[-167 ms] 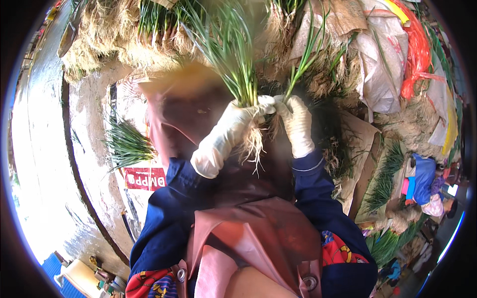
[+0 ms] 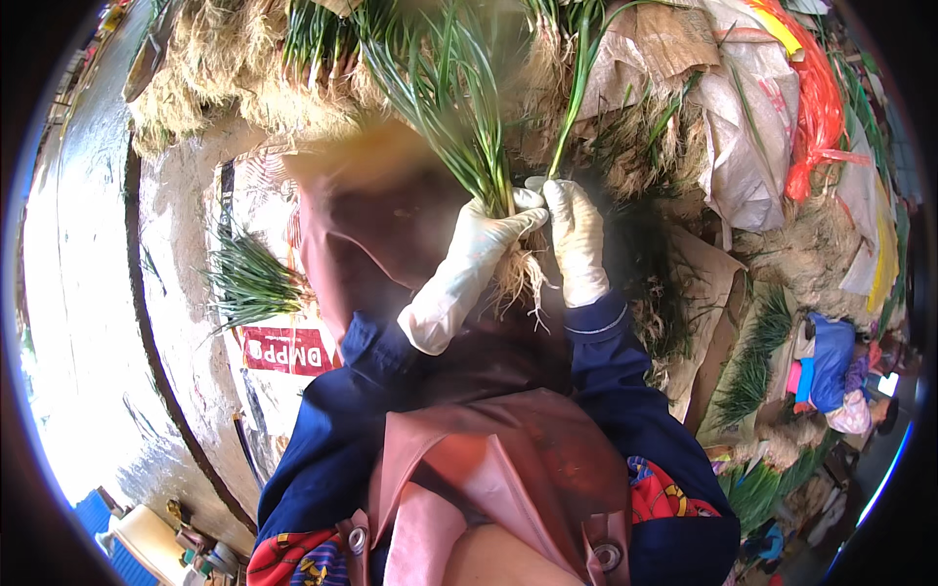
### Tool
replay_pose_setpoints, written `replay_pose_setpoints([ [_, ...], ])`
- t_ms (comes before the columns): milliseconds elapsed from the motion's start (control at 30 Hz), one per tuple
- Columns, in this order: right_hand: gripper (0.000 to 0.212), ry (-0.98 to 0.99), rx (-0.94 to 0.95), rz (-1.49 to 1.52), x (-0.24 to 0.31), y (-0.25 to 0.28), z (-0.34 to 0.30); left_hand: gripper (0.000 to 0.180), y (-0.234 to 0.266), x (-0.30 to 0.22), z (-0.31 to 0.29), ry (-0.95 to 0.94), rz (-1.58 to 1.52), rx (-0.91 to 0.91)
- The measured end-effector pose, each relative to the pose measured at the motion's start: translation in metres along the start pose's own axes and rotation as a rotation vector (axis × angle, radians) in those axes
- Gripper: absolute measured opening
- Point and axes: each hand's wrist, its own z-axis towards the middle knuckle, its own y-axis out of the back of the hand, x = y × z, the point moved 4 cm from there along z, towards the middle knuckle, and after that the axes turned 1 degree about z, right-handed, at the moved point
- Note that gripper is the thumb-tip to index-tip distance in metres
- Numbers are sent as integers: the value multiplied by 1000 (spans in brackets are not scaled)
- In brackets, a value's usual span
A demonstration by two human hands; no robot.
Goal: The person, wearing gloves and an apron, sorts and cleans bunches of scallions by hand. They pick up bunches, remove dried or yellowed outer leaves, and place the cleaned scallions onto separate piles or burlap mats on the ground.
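My left hand (image 2: 464, 254), in a whitish glove, is closed round a bunch of spring onions (image 2: 457, 122) just above the roots. Their long green leaves point away from me, and the pale roots (image 2: 523, 278) dangle below my fingers. Close beside it, my gloved right hand (image 2: 576, 232) pinches a thin spring onion stalk (image 2: 571, 109) that stands up from the fingertips. The lower end of this stalk is hidden by the fingers. Both hands are above the reddish-brown apron (image 2: 342, 225) over my lap.
Another spring onion bunch (image 2: 256, 278) lies on a printed sack (image 2: 285, 350) at left. Rooted onion heaps (image 2: 220, 73) line the far side. White sacking (image 2: 743, 146) and red plastic netting (image 2: 821, 117) lie at far right. A person (image 2: 835, 366) in blue is further right.
My right hand has shifted slightly left and turned, and its stalk stands more upright. My left hand and its bunch have moved slightly right.
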Motion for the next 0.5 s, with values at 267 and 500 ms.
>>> replay_pose_setpoints([
  [267,17,18,-17,-209,8,11,-4,23,4,-2,1,39,45,-55],
  [500,79,322,-18,-212,33,12,23,23,6,8,4,-1,30,-23],
])
